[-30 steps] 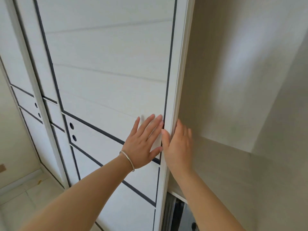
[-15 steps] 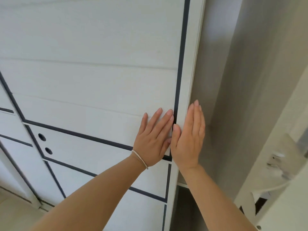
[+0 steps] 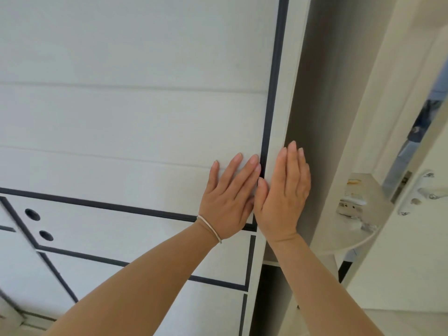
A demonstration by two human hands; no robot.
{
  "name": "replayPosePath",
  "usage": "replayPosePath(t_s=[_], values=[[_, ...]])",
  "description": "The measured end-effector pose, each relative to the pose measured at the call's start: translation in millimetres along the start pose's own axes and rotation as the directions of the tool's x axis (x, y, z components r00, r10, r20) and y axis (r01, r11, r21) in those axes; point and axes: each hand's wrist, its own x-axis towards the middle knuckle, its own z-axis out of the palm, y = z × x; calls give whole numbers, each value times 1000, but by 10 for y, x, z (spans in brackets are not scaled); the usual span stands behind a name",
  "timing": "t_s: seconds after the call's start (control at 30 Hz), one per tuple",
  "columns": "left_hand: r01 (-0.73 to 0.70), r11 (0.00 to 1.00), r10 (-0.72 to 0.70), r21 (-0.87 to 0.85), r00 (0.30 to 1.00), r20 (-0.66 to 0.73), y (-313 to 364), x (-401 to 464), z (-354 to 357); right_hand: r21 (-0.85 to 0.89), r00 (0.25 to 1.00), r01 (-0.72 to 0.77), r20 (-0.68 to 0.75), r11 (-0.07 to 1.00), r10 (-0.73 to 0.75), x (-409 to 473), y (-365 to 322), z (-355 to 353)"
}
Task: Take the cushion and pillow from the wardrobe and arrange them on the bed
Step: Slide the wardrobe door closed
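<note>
A white sliding wardrobe door (image 3: 135,122) with thin dark trim lines fills most of the view. My left hand (image 3: 230,197), with a thin bracelet at the wrist, lies flat on the door's face near its right edge. Beside it, my right hand (image 3: 283,190) rests flat against the door's right edge strip, fingers straight and together. Neither hand holds anything. To the right of the door edge a narrow dark gap (image 3: 315,117) shows the wardrobe's inner side wall. No cushion or pillow is visible.
A white room door (image 3: 412,238) with a lever handle (image 3: 429,190) stands close on the right. Between it and the wardrobe a small rounded shelf (image 3: 356,229) carries a few small items. Two round holes (image 3: 38,224) mark the wardrobe panel at lower left.
The wardrobe door has slid to the right and the open gap has narrowed. Both hands stay flat on the door's right edge, the right hand's fingers now straightened. The room door has come into view.
</note>
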Motion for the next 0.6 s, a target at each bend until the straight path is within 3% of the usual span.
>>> replayPosePath(t_s=[0.17,0.43,0.6], values=[[5,1000,-6,-19,999,-51,196,83,69,-82,998,23,-53,996,-27,10,183,-106],[-24,1000,22,-20,996,-88,461,223,141,-275,977,159,-94,948,-191,31,275,-223],[-19,999,14,-43,992,-124,589,282,151,-236,977,56,-188,970,-102,60,383,-342]])
